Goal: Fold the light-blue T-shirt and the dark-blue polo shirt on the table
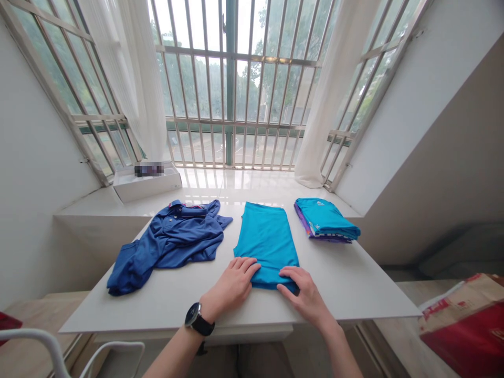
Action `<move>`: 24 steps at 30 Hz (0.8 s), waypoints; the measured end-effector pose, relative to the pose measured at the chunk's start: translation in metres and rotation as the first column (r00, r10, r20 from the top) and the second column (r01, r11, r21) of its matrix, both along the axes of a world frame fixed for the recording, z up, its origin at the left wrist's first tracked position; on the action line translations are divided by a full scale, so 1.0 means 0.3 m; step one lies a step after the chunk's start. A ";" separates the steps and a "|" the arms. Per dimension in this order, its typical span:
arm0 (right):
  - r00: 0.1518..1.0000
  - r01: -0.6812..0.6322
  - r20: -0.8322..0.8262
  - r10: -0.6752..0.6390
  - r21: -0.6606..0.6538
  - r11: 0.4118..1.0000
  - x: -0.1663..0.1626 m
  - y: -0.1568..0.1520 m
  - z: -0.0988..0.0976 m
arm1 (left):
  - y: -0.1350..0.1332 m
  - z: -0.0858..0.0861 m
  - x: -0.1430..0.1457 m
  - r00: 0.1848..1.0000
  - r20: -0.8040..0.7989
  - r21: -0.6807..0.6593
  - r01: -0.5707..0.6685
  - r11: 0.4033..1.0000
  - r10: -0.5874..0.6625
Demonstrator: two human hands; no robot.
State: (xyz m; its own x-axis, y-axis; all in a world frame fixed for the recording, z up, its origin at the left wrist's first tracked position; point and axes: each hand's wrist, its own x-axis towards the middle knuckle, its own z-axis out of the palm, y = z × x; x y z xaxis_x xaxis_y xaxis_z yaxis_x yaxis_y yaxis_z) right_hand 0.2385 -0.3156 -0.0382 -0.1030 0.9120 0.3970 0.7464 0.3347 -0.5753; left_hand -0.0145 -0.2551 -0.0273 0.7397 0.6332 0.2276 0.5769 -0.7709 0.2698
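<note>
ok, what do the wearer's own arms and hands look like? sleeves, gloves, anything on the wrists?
Left hand: no glove; black watch on the wrist, round dark face, black strap. Right hand: no glove, nothing on the wrist. No sleeves visible on either forearm.

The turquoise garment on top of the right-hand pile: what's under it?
Beneath the top turquoise garment, purple fabric shows along the edges, above the white table. The rest is covered, so I can't tell how many pieces lie there.

A round, dark-dialed watch (199,319) with a black strap circles the bare left wrist (208,307).
</note>
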 end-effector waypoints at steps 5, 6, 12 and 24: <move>1.000 0.000 0.000 0.000 -0.002 1.000 0.000 -0.001 -0.004 | -0.004 0.006 -0.003 1.000 -0.003 -0.001 0.010 1.000 -0.010; 1.000 0.001 0.000 -0.001 -0.004 1.000 0.000 -0.001 -0.006 | -0.005 0.009 -0.003 1.000 0.001 -0.003 0.009 1.000 -0.009; 1.000 -0.007 0.002 0.007 -0.013 1.000 0.001 -0.002 -0.012 | -0.012 0.023 -0.004 1.000 0.021 -0.011 0.006 1.000 -0.006; 1.000 -0.004 -0.009 0.004 -0.023 1.000 0.002 0.001 -0.014 | -0.003 0.034 -0.007 0.999 0.047 -0.060 0.022 0.998 -0.019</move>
State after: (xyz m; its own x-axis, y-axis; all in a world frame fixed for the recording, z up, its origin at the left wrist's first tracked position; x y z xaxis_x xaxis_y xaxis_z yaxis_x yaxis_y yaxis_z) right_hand 0.2392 -0.3154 -0.0425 -0.1032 0.9203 0.3772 0.7398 0.3245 -0.5894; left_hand -0.0166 -0.2561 -0.0172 0.7426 0.6315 0.2231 0.5469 -0.7640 0.3424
